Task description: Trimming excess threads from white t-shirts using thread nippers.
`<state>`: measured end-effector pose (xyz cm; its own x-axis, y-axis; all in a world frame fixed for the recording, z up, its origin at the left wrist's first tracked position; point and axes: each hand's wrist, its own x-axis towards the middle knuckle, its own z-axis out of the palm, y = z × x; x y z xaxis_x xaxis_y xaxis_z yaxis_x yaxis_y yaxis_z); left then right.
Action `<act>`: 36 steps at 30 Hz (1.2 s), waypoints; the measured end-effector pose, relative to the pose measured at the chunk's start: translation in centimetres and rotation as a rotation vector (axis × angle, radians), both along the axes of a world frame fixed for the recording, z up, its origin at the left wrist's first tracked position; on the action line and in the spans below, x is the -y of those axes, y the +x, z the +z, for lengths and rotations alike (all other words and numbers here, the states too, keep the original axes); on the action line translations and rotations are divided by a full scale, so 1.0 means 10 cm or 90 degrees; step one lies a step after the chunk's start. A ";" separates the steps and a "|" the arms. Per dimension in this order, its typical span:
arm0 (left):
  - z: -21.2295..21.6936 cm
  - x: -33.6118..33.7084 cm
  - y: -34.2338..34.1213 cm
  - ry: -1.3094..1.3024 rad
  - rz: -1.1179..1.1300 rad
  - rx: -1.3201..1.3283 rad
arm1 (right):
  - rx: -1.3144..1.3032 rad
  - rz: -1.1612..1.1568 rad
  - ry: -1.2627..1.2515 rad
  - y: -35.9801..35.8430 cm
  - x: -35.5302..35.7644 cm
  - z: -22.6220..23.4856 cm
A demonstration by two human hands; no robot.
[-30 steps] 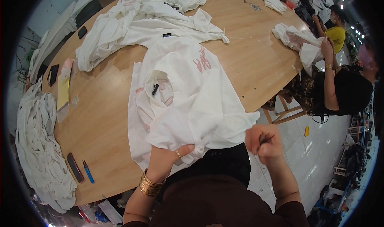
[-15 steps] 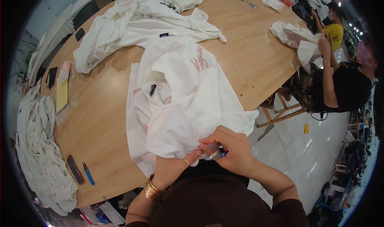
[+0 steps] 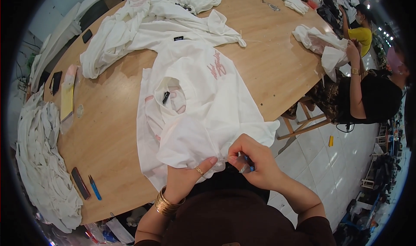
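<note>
A white T-shirt [image 3: 216, 111] with pink lettering lies on the wooden table [image 3: 108, 137], its near edge drawn toward me. My left hand [image 3: 186, 179] reaches under the sleeve and holds its hem, thumb on top of the cloth. Just right of it, my right hand [image 3: 259, 166] is closed around small thread snips [image 3: 246, 167] with silver blades and a bluish part showing. Its thumb and forefinger pinch together near the hem; whether a thread is between them is too small to tell.
White garments [image 3: 117, 42] are heaped at the back, with another heap [image 3: 39, 155] at left. A dark phone [image 3: 80, 183], a blue pointed tool [image 3: 95, 187] and a yellow packet [image 3: 67, 101] lie on the left. A seated co-worker [image 3: 372, 94] handles white cloth [image 3: 331, 51] at right.
My right hand has pulled a little to the right, away from the left thumb and the hem. My left hand stays nearly in place on the T-shirt.
</note>
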<state>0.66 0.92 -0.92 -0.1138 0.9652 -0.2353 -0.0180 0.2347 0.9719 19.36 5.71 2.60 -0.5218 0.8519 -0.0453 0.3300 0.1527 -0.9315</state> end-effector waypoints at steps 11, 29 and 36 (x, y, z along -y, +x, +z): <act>0.03 -0.01 0.03 0.012 0.006 -0.017 | 0.222 0.126 0.016 0.11 -0.05 0.00; 0.06 -0.03 0.11 0.123 -0.015 -0.033 | 0.112 0.026 0.370 -0.01 -0.01 -0.08; 0.06 -0.04 0.09 0.104 -0.035 -0.035 | 0.097 0.126 0.241 0.01 -0.03 -0.01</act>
<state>1.55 1.34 -0.27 -0.0675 0.9953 -0.0698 0.0448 0.0730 0.9963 19.50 6.00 2.47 -0.6879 0.7074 0.1621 0.3888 0.5478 -0.7408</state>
